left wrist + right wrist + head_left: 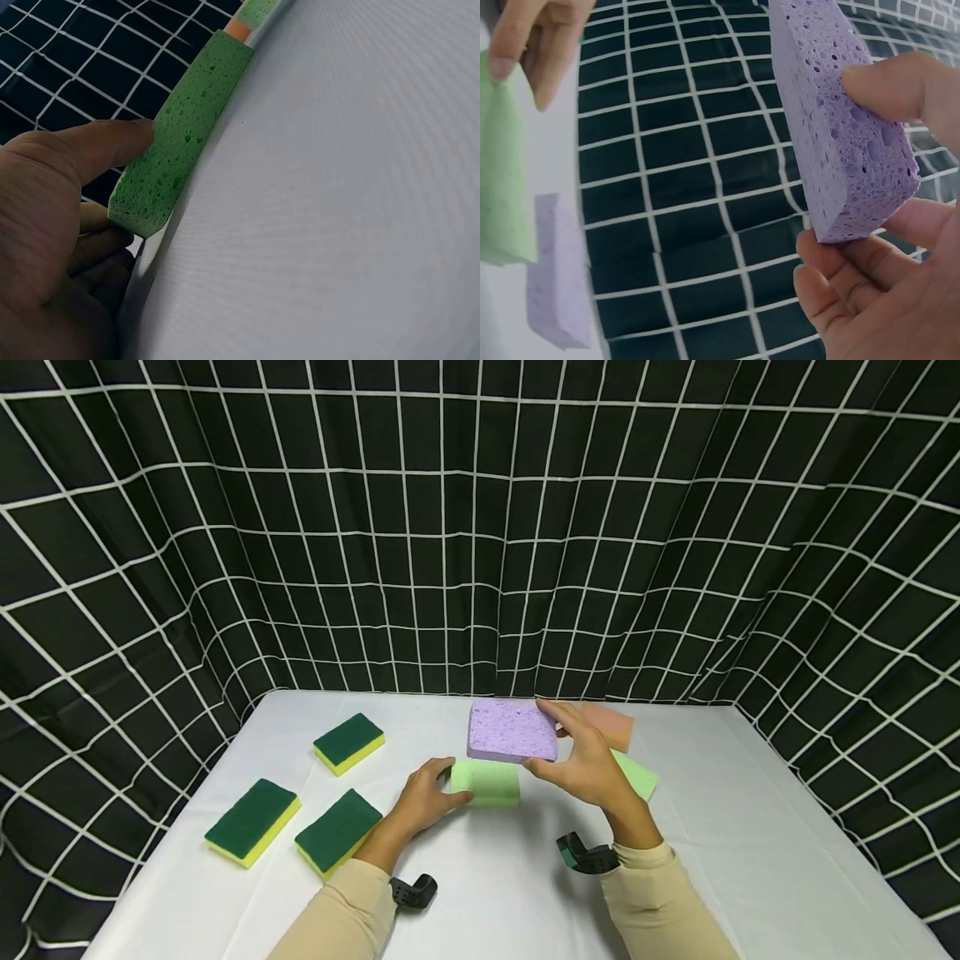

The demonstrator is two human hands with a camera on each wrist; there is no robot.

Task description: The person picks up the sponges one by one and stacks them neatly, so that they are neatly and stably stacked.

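Note:
My right hand [588, 767] holds a purple sponge [512, 729] by its right end, raised above the table; in the right wrist view the thumb presses one face of this sponge [817, 112] and the fingers lie under the other. Just left of it, my left hand [423, 800] pinches the left end of a light green sponge [487, 785] between thumb and fingers. That green sponge [184, 127] stands low at the white table in the left wrist view. A second purple sponge [557, 274] shows on the table only in the right wrist view.
Several more sponges lie about: an orange one [611, 725] and another light green one [636, 773] behind my right hand, and green-and-yellow scouring sponges [253, 818] on the left. A black curtain with white grid lines [465, 560] surrounds the white table [720, 827].

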